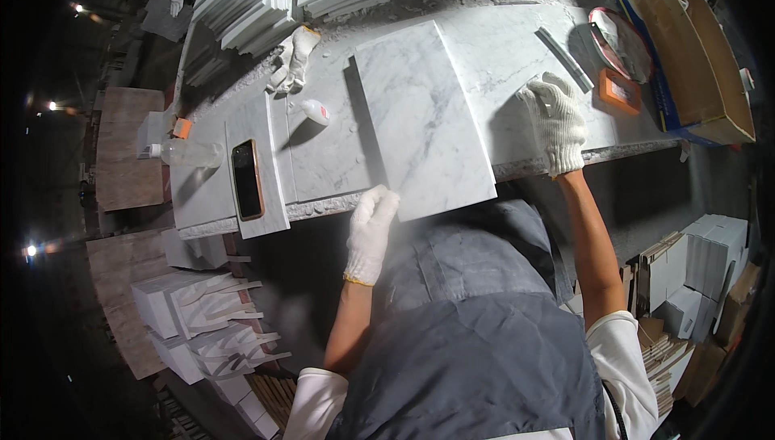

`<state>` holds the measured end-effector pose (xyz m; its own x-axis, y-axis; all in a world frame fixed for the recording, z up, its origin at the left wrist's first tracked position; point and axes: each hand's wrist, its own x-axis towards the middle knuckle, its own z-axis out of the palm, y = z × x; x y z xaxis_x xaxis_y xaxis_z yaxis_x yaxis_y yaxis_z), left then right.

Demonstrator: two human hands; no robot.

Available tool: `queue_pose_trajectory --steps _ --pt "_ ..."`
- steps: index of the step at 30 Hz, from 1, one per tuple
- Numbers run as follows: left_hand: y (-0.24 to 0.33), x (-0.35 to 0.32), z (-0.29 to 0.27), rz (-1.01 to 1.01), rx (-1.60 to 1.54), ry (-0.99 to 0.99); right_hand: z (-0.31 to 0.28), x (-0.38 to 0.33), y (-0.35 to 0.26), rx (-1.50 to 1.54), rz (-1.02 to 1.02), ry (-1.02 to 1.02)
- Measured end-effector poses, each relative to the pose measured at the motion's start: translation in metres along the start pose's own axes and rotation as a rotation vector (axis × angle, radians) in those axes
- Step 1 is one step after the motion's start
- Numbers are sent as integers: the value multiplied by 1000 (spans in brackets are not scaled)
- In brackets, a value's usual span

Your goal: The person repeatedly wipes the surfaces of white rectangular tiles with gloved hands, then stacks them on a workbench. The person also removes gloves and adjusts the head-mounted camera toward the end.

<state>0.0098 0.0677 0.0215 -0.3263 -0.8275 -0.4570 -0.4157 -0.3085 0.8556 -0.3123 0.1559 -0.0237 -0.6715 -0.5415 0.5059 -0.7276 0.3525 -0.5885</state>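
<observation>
A white marble tile with grey veins [424,117] lies at a slant across the worktable, its near end sticking out past the front edge. My left hand [371,230], in a white knit glove, is closed at the tile's near left corner, with fingertips against its edge. To the right of the tile, my gloved right hand [557,125] is over the tabletop with its fingers curled in. Whatever it may hold is hidden by the glove. Beyond that hand lies a narrow metal bar [565,59], with an orange box [619,91] beside it.
On the table's left are a phone [248,180], a clear bottle [190,153], a small white bottle [311,113] and a loose glove pair [294,59]. Stacked tiles [250,4] stand at the back. An open cardboard box [686,44] occupies the right. Another person's gloved hand [178,2] shows far left.
</observation>
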Motion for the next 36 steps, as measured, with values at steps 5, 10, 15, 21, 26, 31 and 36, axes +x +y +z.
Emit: queue_pose_trajectory --steps 5,10,15,21,26,31,36 --pt "4 3 3 -3 97 34 -15 -15 -50 340 215 -216" --pt "3 8 3 1 190 32 -26 -49 -86 173 -88 -459" --pt "-1 13 2 21 259 19 -20 -59 -97 221 17 -343" --pt "-2 21 9 33 310 59 -25 -59 -108 190 34 -402" --pt "6 23 5 -10 224 19 -28 -61 -110 272 -20 -422" --pt "8 28 10 -96 47 34 -26 -64 -104 326 -47 -377" --pt "12 31 12 -145 -414 48 -24 -71 -100 300 -25 -404"
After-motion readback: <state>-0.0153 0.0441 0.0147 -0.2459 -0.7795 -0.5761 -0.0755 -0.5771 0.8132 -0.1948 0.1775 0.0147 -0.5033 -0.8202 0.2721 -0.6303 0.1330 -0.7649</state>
